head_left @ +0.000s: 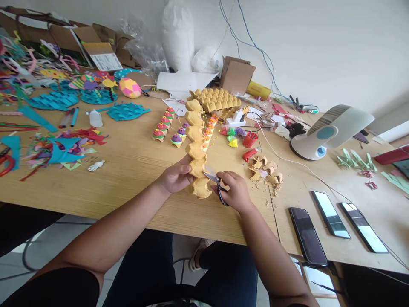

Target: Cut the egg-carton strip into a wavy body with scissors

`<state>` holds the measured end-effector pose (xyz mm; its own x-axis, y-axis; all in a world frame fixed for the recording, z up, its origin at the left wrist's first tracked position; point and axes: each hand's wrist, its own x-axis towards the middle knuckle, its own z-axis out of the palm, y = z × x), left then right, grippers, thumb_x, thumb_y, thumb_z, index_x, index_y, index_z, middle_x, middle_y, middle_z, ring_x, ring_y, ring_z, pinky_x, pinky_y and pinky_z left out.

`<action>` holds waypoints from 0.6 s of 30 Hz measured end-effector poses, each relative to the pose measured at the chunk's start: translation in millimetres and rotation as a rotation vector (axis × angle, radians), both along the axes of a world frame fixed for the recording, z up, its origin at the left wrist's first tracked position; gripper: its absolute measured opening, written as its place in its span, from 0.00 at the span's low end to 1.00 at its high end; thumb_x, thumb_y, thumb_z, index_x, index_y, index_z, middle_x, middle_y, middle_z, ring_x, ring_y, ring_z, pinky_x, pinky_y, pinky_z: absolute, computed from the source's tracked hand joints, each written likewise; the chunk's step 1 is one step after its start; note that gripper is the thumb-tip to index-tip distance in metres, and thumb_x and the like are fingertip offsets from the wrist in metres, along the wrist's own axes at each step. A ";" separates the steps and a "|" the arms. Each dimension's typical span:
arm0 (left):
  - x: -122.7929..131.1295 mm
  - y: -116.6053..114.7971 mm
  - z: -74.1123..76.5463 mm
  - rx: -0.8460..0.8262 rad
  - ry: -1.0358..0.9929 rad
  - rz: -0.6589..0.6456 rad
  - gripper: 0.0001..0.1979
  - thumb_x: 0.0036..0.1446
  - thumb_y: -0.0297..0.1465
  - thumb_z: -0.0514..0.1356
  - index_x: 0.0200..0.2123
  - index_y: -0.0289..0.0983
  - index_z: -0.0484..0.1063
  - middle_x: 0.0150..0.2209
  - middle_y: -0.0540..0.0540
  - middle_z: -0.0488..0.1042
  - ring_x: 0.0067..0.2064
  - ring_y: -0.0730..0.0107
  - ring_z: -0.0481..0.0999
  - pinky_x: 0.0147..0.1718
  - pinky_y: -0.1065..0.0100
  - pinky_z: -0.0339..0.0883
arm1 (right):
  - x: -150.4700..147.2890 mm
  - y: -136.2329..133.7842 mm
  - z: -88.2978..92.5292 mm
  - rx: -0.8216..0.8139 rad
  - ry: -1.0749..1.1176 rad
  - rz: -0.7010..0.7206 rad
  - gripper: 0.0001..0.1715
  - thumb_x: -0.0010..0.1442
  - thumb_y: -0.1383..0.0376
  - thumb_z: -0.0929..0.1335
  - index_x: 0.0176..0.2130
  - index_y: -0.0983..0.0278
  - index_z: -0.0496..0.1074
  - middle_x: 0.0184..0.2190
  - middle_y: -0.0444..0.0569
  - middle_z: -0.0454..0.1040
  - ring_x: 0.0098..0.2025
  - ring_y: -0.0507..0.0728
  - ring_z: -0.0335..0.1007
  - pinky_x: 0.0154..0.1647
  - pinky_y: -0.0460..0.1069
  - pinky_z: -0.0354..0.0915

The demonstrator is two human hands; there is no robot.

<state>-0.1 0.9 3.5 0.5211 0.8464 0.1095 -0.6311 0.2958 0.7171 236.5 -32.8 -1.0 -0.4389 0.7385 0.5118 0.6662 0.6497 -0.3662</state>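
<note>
One carton strip (195,149) juts beyond left grip (175,176), scissors (217,179) perhaps touching.

The strip (195,134) is over the table (128,187), between the left grip (176,175) and the scissors (212,177) in the right grip (235,192). Two cup rows (162,125) lie left of the strip, a third just right of it. Behind stands the egg tray (220,100), and behind that, the sack (178,36). Right of the scissors lie carton scraps (274,167), with a cup (250,140) behind them. Farther right stands the fan (332,128); before it, three phones (308,236) lie side by side. Paper scraps (65,151) lie far left, the bottle (95,118) behind them.
</note>
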 end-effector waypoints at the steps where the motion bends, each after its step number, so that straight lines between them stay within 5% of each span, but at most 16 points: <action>1: 0.6 -0.5 0.4 -0.004 0.003 0.003 0.27 0.45 0.36 0.74 0.50 0.45 0.75 0.43 0.50 0.78 0.42 0.65 0.78 0.40 0.66 0.72 | 0.7 0.3 -0.4 0.017 -0.006 -0.007 0.18 0.66 0.51 0.70 0.47 0.61 0.75 0.30 0.48 0.76 0.30 0.56 0.69 0.34 0.50 0.61; 18: 1.7 -1.0 -1.1 -0.023 0.013 0.029 0.28 0.45 0.36 0.75 0.50 0.45 0.73 0.44 0.49 0.77 0.42 0.65 0.77 0.40 0.65 0.71 | 5.4 -0.2 -2.2 0.098 -0.121 -0.078 0.22 0.67 0.47 0.69 0.47 0.61 0.76 0.31 0.49 0.79 0.33 0.56 0.72 0.34 0.50 0.57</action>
